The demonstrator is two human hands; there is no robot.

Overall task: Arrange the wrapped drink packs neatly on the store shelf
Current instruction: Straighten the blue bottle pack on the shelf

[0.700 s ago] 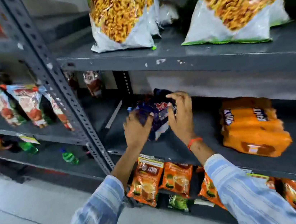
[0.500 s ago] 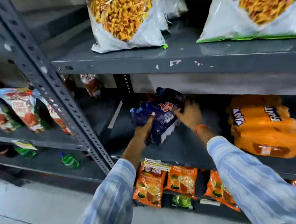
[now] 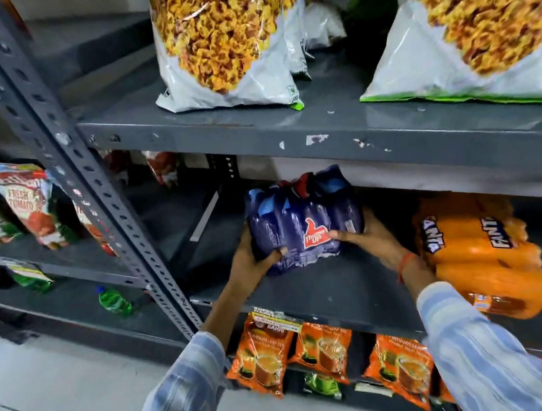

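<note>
A dark blue wrapped pack of drink bottles (image 3: pixel 302 218) with a red logo stands on the middle grey shelf (image 3: pixel 325 288), near its left end. My left hand (image 3: pixel 252 259) grips the pack's lower left corner, thumb on the front. At the lower right side my right hand (image 3: pixel 367 237) holds it, an orange thread on that wrist. An orange wrapped drink pack (image 3: pixel 476 254) lies on the same shelf to the right, close to my right forearm.
Large snack bags (image 3: pixel 223 35) stand on the shelf above. Orange tea pouches (image 3: pixel 265 357) hang below the middle shelf. A slotted grey upright post (image 3: pixel 87 181) stands left of the pack. Ketchup pouches (image 3: pixel 28 202) and green bottles (image 3: pixel 113 300) fill the left rack.
My hands have slid from the top and sides of the blue pack down to its lower corners, and the pack has turned to face front. The camera has moved closer.
</note>
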